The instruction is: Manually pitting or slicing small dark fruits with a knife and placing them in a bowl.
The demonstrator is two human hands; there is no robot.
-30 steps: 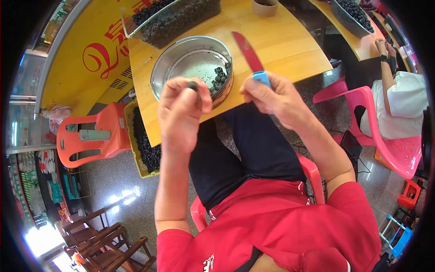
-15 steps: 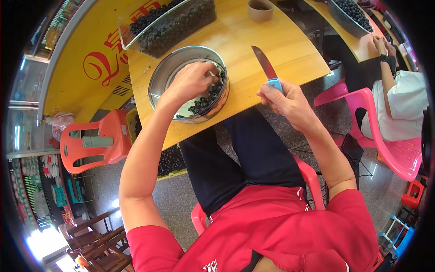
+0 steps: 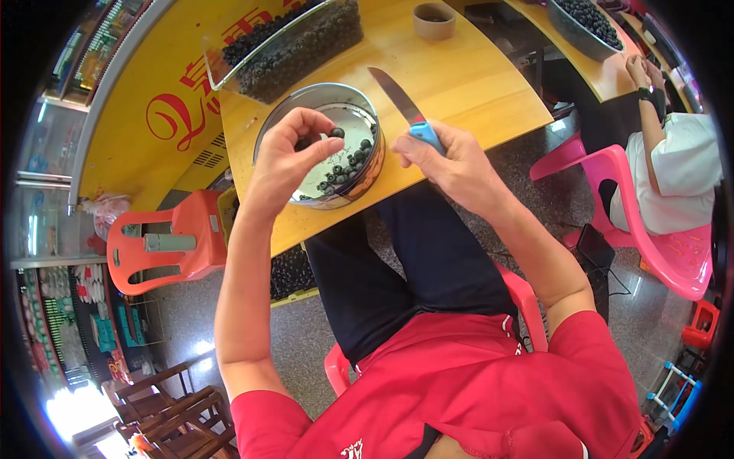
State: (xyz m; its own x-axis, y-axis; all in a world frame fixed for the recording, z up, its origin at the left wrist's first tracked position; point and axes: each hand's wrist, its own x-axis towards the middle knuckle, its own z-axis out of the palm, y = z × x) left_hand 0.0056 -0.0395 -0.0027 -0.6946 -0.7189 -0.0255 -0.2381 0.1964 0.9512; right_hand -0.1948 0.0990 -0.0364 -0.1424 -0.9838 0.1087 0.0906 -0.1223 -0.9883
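Observation:
My left hand is over a round tin, pinching a small dark round piece between thumb and forefinger. I cannot tell whether it is a nut, a berry or a bead; the curled fingers partly hide another dark piece. More dark round pieces lie along the near right side of the tin's pale floor. My right hand, to the right of the tin, is closed round the blue handle of a knife. Its blade points up and left, apart from the tin.
A clear bin full of dark round pieces stands on the wooden table behind the tin. A small bowl is at the back. An orange chair stands left; at right a person sits on a pink chair.
My left hand has risen from the tin's pieces and moved left, now showing a dark piece at its fingertips. My right hand has brought the knife left, its blade tilting further left.

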